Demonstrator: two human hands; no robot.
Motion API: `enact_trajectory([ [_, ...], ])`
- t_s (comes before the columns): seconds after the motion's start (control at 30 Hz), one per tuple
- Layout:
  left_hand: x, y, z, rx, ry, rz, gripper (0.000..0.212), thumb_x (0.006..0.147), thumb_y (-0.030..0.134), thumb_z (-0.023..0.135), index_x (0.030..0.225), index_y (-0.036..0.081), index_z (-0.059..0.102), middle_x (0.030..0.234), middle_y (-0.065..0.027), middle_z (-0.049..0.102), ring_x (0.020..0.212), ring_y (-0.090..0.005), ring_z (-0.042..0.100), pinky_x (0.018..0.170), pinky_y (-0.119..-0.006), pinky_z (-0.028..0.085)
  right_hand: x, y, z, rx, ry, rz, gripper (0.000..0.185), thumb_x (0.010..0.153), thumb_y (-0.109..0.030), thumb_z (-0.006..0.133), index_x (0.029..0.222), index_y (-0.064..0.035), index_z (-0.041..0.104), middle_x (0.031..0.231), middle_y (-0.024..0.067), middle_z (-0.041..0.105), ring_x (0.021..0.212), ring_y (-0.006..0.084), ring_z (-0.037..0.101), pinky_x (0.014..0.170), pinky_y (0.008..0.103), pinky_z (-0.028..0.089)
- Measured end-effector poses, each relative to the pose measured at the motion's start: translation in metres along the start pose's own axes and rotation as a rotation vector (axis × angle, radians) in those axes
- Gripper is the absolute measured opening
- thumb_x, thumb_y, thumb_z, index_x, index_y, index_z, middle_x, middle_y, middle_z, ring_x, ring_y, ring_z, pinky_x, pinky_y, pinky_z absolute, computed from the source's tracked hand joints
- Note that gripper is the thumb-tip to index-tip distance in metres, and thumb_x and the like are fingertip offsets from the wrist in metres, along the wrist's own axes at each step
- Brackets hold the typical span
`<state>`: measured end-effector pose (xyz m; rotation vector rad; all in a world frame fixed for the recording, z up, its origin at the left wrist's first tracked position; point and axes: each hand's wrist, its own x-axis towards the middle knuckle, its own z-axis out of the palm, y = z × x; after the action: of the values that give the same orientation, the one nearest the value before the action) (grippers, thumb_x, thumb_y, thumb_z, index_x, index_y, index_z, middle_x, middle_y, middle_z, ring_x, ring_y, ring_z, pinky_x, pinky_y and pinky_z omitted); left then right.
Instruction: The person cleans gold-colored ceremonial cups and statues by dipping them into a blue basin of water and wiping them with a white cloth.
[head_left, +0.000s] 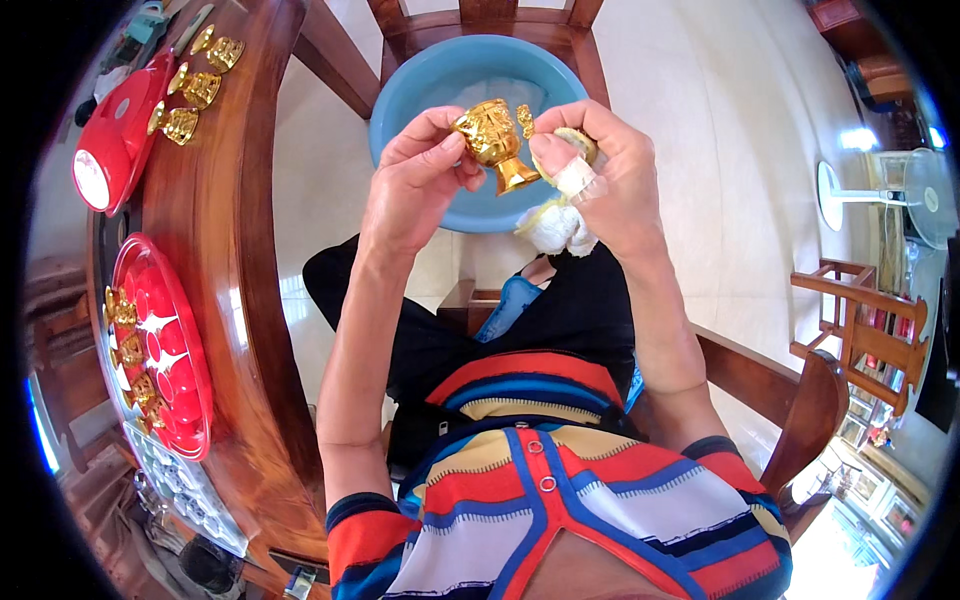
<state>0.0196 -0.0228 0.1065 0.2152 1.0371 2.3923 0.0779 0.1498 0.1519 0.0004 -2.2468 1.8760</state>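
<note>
My left hand (427, 165) grips the side of a shiny gold goblet (491, 135), its foot tilted to the lower right. Close by on the right, my right hand (607, 165) pinches a small gold ornate piece (526, 121) between thumb and finger. The same hand also holds a white cloth with a yellowish edge (559, 229), which hangs below it. A white wrap (577, 178) is around one of its fingers. Both hands are above a blue plastic basin (405, 82), which has whitish contents that I cannot make out clearly.
The basin rests on a wooden chair (495, 15). On the wooden table (247, 225) at left stand several gold goblets (196, 88), a red lidded container (127, 127) and a red tray (204, 375) of red cups. A wooden chair arm (806, 412) is at right.
</note>
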Motion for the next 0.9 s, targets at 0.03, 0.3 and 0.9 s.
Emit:
enact_trajectory([
  [0.03, 0.0, 0.0, -0.002, -0.002, 0.002, 0.005, 0.015, 0.089, 0.005, 0.051, 0.103, 0.003, 0.056, 0.087, -0.0055, 0.058, 0.071, -0.0127, 0.052, 0.065, -0.03, 0.044, 0.0, 0.0, 0.001, -0.002, -0.005, -0.002, 0.014, 0.082, -0.012, 0.06, 0.086, 0.0011, 0.059, 0.074, 0.0029, 0.059, 0.066, 0.0069, 0.052, 0.06, 0.0226, 0.045],
  [0.3, -0.002, 0.001, -0.007, -0.055, -0.057, 0.004, 0.016, 0.089, 0.005, 0.051, 0.103, 0.004, 0.056, 0.094, -0.0064, 0.058, 0.076, -0.0146, 0.053, 0.067, -0.031, 0.045, -0.001, 0.002, 0.006, 0.008, -0.01, 0.0, 0.013, 0.082, -0.012, 0.06, 0.086, 0.0002, 0.059, 0.072, 0.0032, 0.059, 0.066, 0.0061, 0.051, 0.06, 0.0228, 0.045],
  [0.9, 0.0, -0.001, 0.002, 0.174, -0.01, 0.096, 0.014, 0.081, 0.008, 0.062, 0.088, 0.005, 0.051, 0.09, -0.0078, 0.059, 0.083, -0.0142, 0.058, 0.071, -0.031, 0.049, -0.001, 0.001, 0.013, -0.14, -0.019, -0.083, 0.013, 0.082, -0.012, 0.06, 0.087, -0.0007, 0.06, 0.07, 0.0074, 0.061, 0.062, 0.0108, 0.057, 0.057, 0.0251, 0.047],
])
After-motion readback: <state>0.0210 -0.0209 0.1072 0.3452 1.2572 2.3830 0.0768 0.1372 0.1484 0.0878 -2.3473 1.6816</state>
